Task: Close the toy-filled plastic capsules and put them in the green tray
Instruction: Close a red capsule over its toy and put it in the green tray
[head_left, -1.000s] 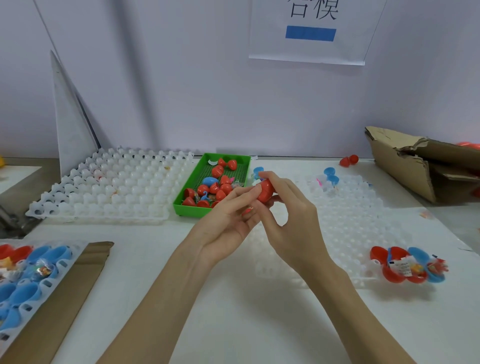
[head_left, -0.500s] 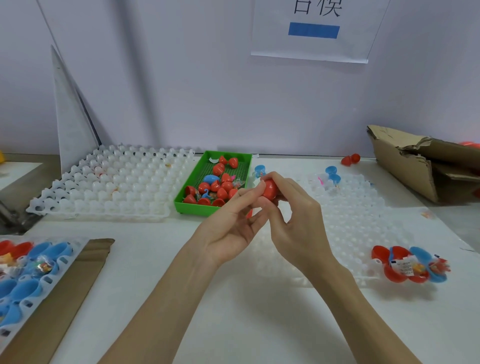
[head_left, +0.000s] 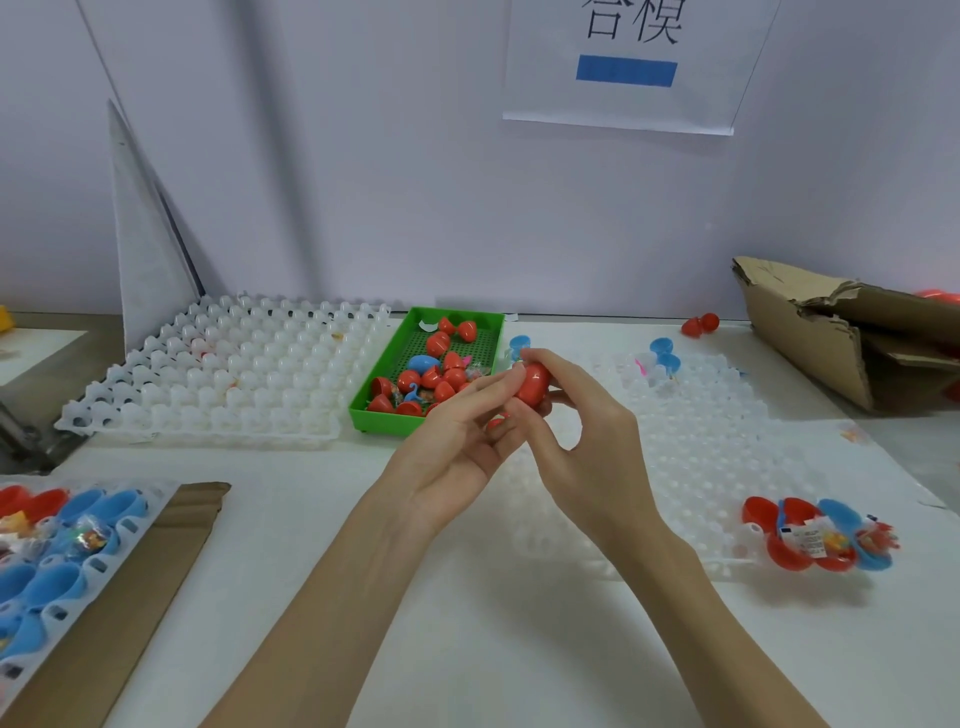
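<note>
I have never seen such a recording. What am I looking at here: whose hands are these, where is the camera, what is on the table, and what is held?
There is no machine here. A person wears a camera on the head, so the one picture looks forward and down at their own two bare hands.

The left hand and right hand together hold one red capsule with their fingertips, above the white table.

Behind the hands stands the green tray, already holding red and blue capsules. White moulded trays lie at left and right. At the right edge, open capsules with toys wait. A torn cardboard box sits far right.
</note>
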